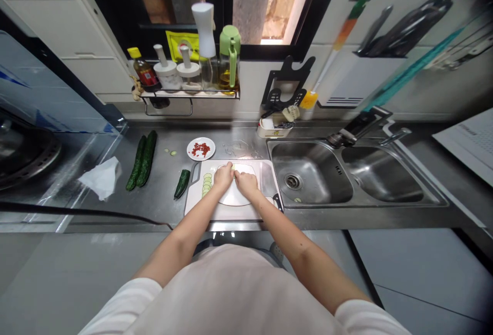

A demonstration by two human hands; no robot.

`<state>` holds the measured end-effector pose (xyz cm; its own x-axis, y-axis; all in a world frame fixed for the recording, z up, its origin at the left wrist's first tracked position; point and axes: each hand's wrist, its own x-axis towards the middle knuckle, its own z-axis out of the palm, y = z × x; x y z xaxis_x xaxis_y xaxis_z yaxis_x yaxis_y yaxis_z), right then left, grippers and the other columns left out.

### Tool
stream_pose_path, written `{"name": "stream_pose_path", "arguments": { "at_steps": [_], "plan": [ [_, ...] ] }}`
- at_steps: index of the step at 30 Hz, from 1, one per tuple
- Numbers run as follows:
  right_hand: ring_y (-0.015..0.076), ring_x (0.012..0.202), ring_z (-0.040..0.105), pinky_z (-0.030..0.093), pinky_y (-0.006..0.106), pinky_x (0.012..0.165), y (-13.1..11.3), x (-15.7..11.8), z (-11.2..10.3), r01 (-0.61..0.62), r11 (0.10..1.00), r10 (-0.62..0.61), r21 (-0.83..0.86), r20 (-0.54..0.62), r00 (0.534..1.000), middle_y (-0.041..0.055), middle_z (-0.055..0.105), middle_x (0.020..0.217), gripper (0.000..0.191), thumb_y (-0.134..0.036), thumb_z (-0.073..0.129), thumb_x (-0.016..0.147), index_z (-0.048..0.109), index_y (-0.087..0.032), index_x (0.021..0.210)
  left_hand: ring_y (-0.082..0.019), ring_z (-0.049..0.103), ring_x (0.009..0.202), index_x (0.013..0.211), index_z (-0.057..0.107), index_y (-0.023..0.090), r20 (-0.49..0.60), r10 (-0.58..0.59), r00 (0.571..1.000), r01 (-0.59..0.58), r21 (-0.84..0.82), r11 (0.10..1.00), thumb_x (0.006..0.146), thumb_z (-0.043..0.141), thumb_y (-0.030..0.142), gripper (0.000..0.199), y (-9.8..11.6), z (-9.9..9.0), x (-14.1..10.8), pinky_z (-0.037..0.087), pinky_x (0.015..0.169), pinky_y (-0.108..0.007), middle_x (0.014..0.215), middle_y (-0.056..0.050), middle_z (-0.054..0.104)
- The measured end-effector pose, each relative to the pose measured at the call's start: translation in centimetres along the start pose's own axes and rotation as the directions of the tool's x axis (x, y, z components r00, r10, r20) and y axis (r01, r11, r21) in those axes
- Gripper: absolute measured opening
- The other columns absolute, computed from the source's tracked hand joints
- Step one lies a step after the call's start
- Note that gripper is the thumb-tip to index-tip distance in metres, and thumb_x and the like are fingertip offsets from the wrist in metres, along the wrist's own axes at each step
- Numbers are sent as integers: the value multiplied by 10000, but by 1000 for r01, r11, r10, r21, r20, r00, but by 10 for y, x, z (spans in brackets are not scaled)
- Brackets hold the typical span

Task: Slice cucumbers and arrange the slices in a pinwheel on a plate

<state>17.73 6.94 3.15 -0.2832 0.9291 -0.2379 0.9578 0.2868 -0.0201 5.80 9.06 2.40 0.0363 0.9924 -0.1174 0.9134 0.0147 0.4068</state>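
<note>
My left hand (223,176) and my right hand (247,183) are close together over a white plate (234,199). The fingers of both are bent and closed around pale green cucumber slices (233,167), which are mostly hidden. Under the plate lies a light cutting board (215,213). A row of overlapping cucumber slices (207,184) sits on the board left of the plate. On the board's right side rests a kitchen knife with a broad blade (267,176) and a black handle. A cut piece of cucumber (182,183) lies left of the board.
Two whole cucumbers (142,161) and a crumpled white cloth or tissue (102,177) lie at left. Behind the board stands a small dish (206,142) with chopped red bits. A double sink (314,170) is at right. Above hangs a condiment rack (192,93) with bottles and jars.
</note>
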Motion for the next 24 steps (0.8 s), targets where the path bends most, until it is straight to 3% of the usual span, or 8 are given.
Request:
{"name": "stream_pose_path", "arguments": {
  "at_steps": [24],
  "plan": [
    [202,951,635,402,292,796,5,0,-7,8,999,-9,45,15,1000,120,674,1048,360,-276,252,993,520,-218,1226,-239,622,928,1140,544,198,12,11,1000,-12,53,999,930,426,268,251,5,-3,-1,404,745,-298,989,-131,669]
  ]
}}
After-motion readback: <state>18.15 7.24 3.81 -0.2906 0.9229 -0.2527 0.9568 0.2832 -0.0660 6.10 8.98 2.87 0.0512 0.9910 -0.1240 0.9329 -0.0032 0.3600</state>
